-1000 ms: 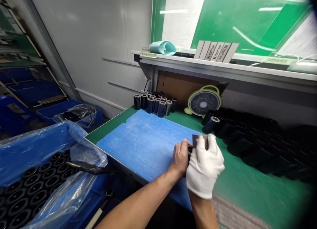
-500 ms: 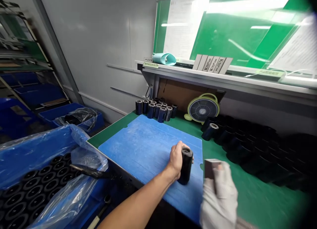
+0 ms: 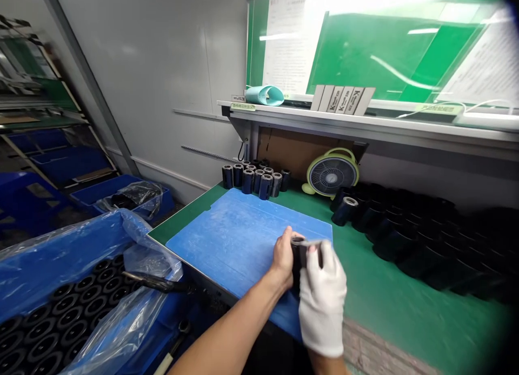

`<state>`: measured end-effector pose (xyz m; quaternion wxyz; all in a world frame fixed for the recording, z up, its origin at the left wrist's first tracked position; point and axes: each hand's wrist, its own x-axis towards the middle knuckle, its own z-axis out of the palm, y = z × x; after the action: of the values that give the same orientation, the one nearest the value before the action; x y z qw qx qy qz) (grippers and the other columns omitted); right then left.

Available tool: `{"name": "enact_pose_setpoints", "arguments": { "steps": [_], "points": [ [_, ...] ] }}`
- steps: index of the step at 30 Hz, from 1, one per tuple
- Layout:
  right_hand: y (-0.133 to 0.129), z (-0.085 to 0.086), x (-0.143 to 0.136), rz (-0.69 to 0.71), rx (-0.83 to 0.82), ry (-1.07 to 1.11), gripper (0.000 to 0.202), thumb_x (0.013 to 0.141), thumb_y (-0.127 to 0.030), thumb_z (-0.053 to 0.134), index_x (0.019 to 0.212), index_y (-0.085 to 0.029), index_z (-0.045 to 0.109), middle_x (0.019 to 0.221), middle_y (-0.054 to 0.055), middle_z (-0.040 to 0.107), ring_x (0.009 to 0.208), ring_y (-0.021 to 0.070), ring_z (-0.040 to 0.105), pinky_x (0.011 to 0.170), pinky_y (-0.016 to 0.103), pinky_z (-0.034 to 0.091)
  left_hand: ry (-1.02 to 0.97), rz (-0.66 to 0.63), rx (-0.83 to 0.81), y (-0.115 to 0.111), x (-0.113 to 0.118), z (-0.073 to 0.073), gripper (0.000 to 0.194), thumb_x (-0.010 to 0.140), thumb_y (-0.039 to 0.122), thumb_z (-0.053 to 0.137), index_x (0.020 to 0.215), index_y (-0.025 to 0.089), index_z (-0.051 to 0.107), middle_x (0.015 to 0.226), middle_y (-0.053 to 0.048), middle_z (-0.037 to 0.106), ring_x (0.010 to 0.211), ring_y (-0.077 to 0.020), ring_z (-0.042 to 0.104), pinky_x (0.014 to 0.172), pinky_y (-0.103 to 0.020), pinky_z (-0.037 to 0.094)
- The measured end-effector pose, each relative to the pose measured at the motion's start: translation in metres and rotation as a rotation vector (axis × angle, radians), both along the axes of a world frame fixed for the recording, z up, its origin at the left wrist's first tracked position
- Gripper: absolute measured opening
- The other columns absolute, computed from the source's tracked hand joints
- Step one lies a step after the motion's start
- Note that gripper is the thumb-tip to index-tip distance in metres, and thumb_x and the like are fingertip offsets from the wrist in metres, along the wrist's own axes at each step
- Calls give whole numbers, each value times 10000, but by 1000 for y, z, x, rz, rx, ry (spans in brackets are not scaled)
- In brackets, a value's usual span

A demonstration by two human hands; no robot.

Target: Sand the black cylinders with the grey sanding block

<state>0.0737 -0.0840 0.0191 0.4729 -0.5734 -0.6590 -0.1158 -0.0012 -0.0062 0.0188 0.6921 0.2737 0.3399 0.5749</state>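
Note:
My bare left hand (image 3: 283, 257) is wrapped around a black cylinder (image 3: 296, 269) that stands upright over the right part of the blue mat (image 3: 231, 234). The cylinder has a ring-shaped opening on top; much of its side is hidden by my hands. On my right hand (image 3: 323, 294) is a white glove. Its fingers grip a flat grey and dark sanding block (image 3: 305, 249), held against or very close to the cylinder's upper right side; contact is hard to make out.
Several black cylinders (image 3: 265, 185) stand at the mat's far edge, and many more (image 3: 399, 239) fill the right side. A green fan (image 3: 332, 172) sits under the shelf (image 3: 284, 119), which carries grey blocks (image 3: 344, 100). At left, a plastic-lined blue bin (image 3: 93, 229) holds cylinders.
My right hand has moved left with the sanding block, from beside the mat to the cylinder. The left hand keeps its hold on the cylinder, and the view has shifted slightly.

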Motion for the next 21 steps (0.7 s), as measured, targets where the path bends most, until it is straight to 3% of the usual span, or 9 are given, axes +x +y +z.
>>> {"name": "enact_pose_setpoints", "arguments": {
  "steps": [2, 4, 6, 9, 12, 16, 21],
  "points": [
    [-13, -22, 7, -21, -23, -27, 357, 997, -358, 430, 1284, -225, 597, 1329, 165, 587, 1101, 292, 621, 860, 432, 533, -139, -108, -146, 11, -9, -6, 478, 923, 607, 494, 786, 165, 612, 632, -48, 637, 541, -187, 599, 636, -332, 510],
    [-28, -32, 22, -71, -48, 29, 436, 989, -378, 439, 1380, -215, 541, 1384, 189, 549, 1134, 309, 610, 894, 467, 522, -231, -191, -179, 22, -18, -10, 485, 926, 641, 471, 885, 178, 612, 643, -43, 631, 539, -209, 629, 625, -365, 537],
    [-38, -25, 38, -109, -84, 122, 447, 981, -365, 460, 1393, -209, 532, 1369, 192, 548, 1120, 291, 608, 926, 478, 507, -235, -224, -109, 31, -24, -13, 520, 925, 672, 456, 943, 180, 622, 670, -44, 634, 555, -222, 652, 625, -385, 555],
    [-40, -5, 50, -112, -111, 195, 326, 969, -337, 491, 1249, -217, 606, 1218, 144, 603, 967, 223, 611, 880, 420, 512, -200, -208, -34, 40, -28, -12, 540, 909, 680, 487, 881, 159, 628, 689, -58, 640, 562, -217, 663, 616, -367, 559],
    [-37, -6, 45, -57, -140, 196, 306, 973, -301, 504, 1251, -220, 603, 1210, 128, 607, 989, 214, 610, 898, 411, 514, -168, -153, -11, 46, -29, -11, 521, 874, 665, 557, 786, 154, 605, 664, -55, 634, 549, -204, 653, 617, -354, 559],
    [-44, -33, 26, 31, -140, 28, 524, 976, -227, 499, 1494, -280, 441, 1497, 148, 456, 1338, 299, 484, 1074, 549, 435, -134, -137, -18, 52, -29, -14, 526, 855, 672, 565, 745, 158, 582, 627, -44, 620, 523, -192, 638, 590, -333, 541],
    [-50, -49, 16, 123, -127, -136, 676, 949, -181, 539, 1564, -348, 314, 1559, 147, 374, 1365, 328, 452, 1013, 553, 483, -108, -170, -16, 58, -27, -19, 490, 895, 613, 511, 737, 155, 585, 628, -52, 612, 508, -186, 623, 585, -337, 531]
  ]
}}
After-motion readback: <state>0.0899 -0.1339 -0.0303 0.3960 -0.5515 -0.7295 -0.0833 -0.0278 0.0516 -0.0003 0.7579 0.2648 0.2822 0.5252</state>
